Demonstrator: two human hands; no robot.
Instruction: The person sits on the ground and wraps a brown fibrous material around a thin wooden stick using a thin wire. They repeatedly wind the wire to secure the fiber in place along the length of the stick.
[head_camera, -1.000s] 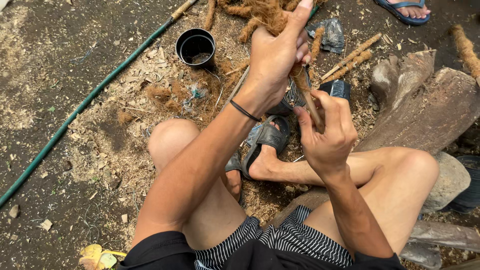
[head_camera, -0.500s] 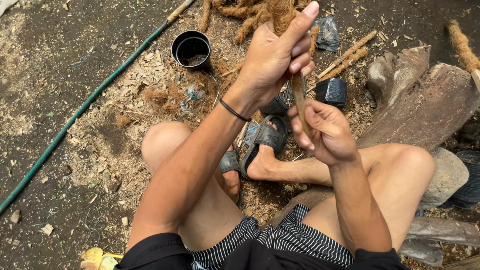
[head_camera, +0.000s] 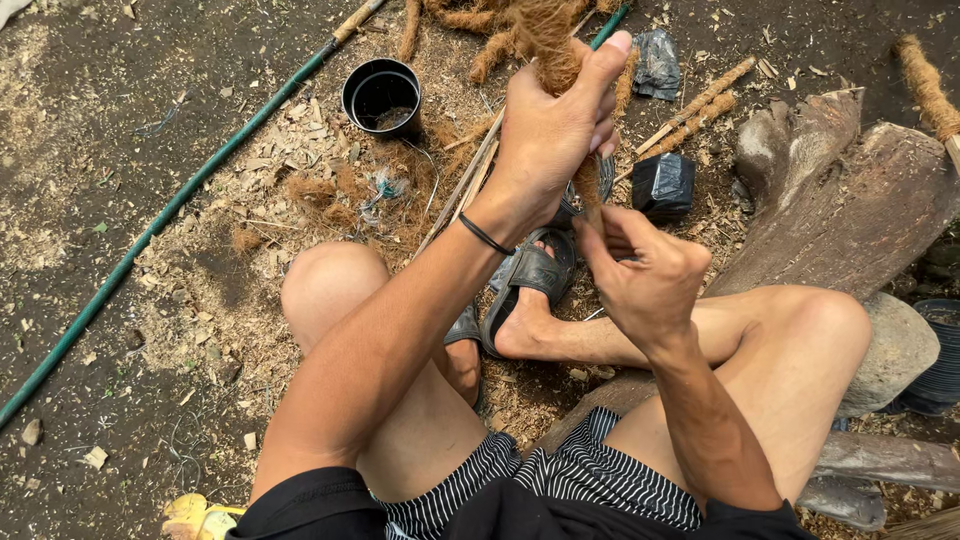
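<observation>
The fibre-wrapped stick (head_camera: 583, 190) stands nearly upright between the two hands, its long axis running from the lap up and away, with a shaggy brown tuft of coconut fibre (head_camera: 545, 35) at its far end. The left hand (head_camera: 555, 135) is closed around the upper part, thumb stretched up along the fibre. The right hand (head_camera: 645, 275) sits just below and nearer the body, fingers curled shut on the lower end, so the stick leads up and away from it. Against half a second ago, the right hand has slipped lower and its fingers have tightened, while the left is holding its place. Beyond them on the ground: a black pot (head_camera: 381, 96), a green hose (head_camera: 170, 215), two thin sticks (head_camera: 695, 110), wood shavings (head_camera: 300, 170), and a log (head_camera: 850, 200) beside the right knee.
</observation>
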